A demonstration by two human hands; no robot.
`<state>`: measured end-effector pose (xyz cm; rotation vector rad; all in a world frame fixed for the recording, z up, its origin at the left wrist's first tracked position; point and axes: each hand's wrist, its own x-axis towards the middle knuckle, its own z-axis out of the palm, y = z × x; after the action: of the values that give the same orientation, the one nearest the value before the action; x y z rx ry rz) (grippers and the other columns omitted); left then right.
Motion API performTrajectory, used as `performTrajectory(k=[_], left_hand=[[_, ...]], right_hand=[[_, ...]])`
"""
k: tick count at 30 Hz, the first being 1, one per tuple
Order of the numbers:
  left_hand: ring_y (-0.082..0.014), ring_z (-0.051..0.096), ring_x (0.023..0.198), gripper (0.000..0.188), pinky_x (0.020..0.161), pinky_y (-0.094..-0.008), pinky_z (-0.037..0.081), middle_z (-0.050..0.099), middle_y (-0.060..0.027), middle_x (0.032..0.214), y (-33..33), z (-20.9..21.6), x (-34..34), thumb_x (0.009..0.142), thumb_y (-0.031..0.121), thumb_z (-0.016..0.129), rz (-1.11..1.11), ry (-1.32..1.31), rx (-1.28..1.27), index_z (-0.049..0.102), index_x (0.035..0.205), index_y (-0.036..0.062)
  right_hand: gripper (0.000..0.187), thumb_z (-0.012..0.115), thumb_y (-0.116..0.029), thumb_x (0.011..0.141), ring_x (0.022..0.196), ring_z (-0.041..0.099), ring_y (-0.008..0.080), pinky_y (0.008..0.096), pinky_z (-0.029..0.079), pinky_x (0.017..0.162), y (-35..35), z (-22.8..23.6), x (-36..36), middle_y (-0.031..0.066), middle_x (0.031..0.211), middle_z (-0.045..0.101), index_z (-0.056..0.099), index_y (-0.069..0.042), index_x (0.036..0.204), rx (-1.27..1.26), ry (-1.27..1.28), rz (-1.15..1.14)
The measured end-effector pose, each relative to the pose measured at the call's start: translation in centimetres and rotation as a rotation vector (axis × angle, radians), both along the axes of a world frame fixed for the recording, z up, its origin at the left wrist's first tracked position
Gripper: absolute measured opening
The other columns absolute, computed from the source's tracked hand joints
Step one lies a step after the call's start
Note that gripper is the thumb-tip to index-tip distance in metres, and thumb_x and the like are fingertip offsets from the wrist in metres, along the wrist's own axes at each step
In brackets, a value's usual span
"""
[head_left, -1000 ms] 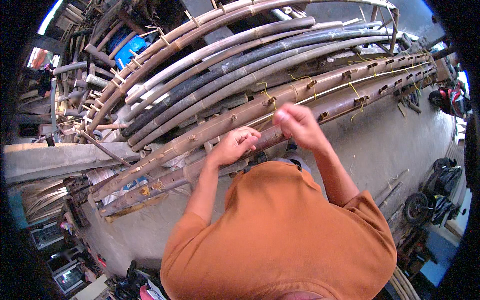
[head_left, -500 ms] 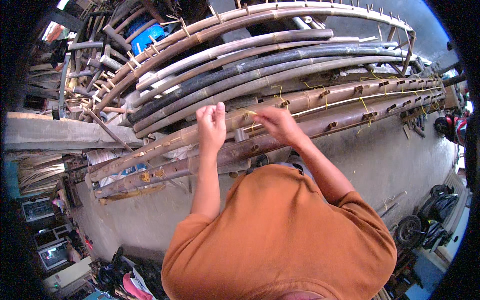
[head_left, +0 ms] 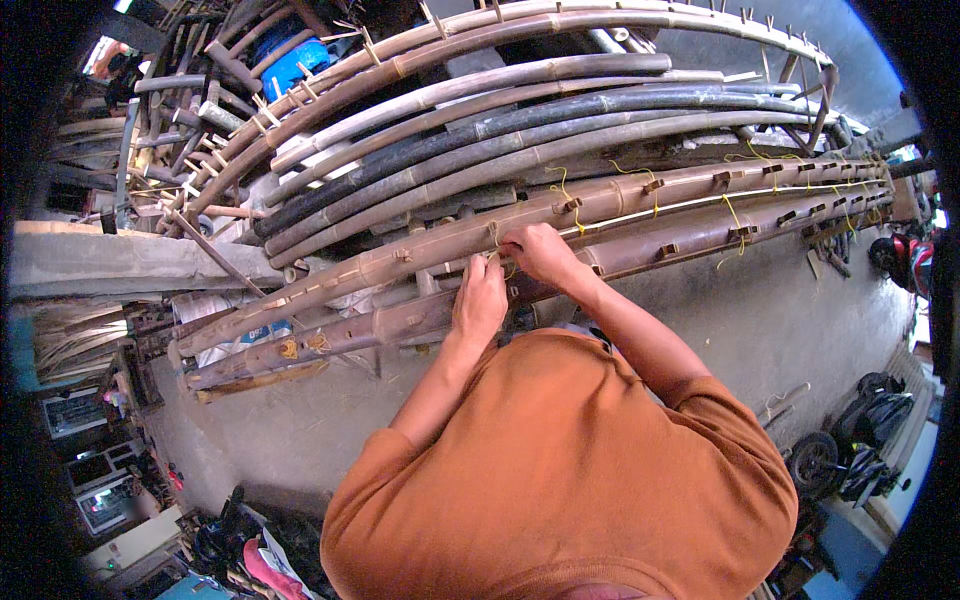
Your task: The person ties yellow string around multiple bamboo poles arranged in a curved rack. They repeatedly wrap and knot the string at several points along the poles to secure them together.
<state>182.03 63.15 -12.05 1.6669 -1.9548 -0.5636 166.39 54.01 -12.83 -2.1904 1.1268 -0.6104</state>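
Observation:
Two long brown bamboo poles lie side by side before me, the far pole [head_left: 600, 207] and the near pole [head_left: 420, 316]. Small wooden pegs stick out along both, and several carry yellow string [head_left: 732, 212]. My left hand [head_left: 480, 303] is closed, its fingertips raised over the gap between the poles. Just to its right, my right hand [head_left: 542, 254] is also closed, close to the far pole. A thin yellow strand shows at the fingertips of both hands; its ends are hidden by the fingers.
Behind lie more bamboo poles [head_left: 470, 150], and a pegged rack [head_left: 590, 20] curves above them. A concrete ledge [head_left: 140, 262] stands at left. Concrete floor [head_left: 690, 320] stretches on my side. Wheels and dark machinery [head_left: 815, 462] sit at lower right.
My left hand has come down and to the right, its raised open fingers now closed beside my right hand. The right hand has shifted slightly down, still pinching the yellow string.

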Motion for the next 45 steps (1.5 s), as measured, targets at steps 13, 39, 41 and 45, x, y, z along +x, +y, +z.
performTrajectory(k=[13,39,41,45], left_hand=[[-0.034,0.067,0.098,0.022,0.088,-0.0394,0.051,0.07,-0.0189,0.106,-2.7,-2.5,1.7,0.093,0.012,0.063,0.135,0.281,0.058,0.07,0.107,-0.0034],[-0.0086,0.037,0.064,0.025,0.075,-0.0306,0.043,0.037,0.003,0.072,-3.5,8.3,0.5,0.105,0.02,0.045,0.08,1.345,0.282,0.043,0.081,0.0126],[-0.0093,0.035,0.062,0.026,0.072,-0.0309,0.042,0.036,0.0027,0.071,-3.8,9.0,-0.7,0.105,0.02,0.044,0.092,1.516,0.404,0.04,0.08,0.0136],[-0.0102,0.038,0.064,0.026,0.073,-0.0316,0.044,0.038,0.0016,0.072,-4.5,10.5,-1.0,0.105,0.021,0.044,0.065,1.538,0.473,0.041,0.08,0.0131]], right_hand=[[0.015,0.064,-0.019,0.088,0.087,0.064,0.0431,0.051,0.054,0.074,1.4,0.3,0.9,0.0178,0.091,0.066,0.069,-0.007,0.095,0.034,-0.018,-0.144],[0.016,0.065,-0.018,0.086,0.082,0.065,0.0427,0.0522,0.053,0.07,1.4,-0.2,0.4,0.019,0.088,0.062,0.063,-0.005,0.094,-0.024,0.0,-0.01],[0.018,0.066,-0.022,0.085,0.082,0.066,0.0417,0.0527,0.053,0.069,0.7,0.0,0.3,0.0184,0.087,0.064,0.065,-0.006,0.092,-0.093,0.004,0.041],[0.022,0.065,-0.025,0.088,0.082,0.067,0.0415,0.0517,0.054,0.07,0.9,0.2,0.1,0.019,0.086,0.065,0.067,-0.004,0.086,-0.059,0.046,0.031]])
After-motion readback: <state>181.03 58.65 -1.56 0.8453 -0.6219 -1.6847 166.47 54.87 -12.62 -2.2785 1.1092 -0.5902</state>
